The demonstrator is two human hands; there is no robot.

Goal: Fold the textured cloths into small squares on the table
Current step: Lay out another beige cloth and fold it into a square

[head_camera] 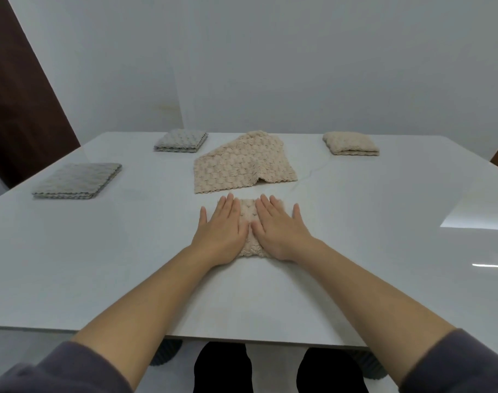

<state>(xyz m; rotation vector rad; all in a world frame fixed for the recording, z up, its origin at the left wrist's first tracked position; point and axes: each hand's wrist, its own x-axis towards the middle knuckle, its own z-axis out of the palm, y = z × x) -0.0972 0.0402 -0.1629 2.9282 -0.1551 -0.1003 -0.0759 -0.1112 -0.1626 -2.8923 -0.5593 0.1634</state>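
Clerk: First entry, the largest?
Keeper: The desk (355,251), white and glossy, lying under the left hand (222,234) and the right hand (279,231) and bearing every item that follows.
Clerk: Next.
Keeper: The loose beige cloth (242,165), bubble-textured, just beyond the fingertips of both hands and apart from them. It is partly doubled over, and one flap lifts at its near edge, ahead of the right hand.
Clerk: Then the grey ones?
Keeper: Two. The wide grey square (77,180), folded flat in layers, is well to the left of the left hand and a little farther out. The far grey square (181,140), also folded, is beyond the left hand and to its left, near the desk's back edge.
Clerk: Anything on the other side?
Keeper: The plump beige bundle (351,143), folded thick, well beyond the right hand and to its right, likewise near the back edge.
Clerk: And the piece being worked?
Keeper: The small beige cloth (249,214), folded to a compact pad, directly under both hands. Only a strip shows between them, plus a bit of its near edge by the wrists.
Clerk: State of the hands?
Keeper: The left hand lies palm down, fingers straight and together, pressing the pad's left part. The right hand does the same on the right part. They sit side by side, inner edges close in the middle — neither grips anything.
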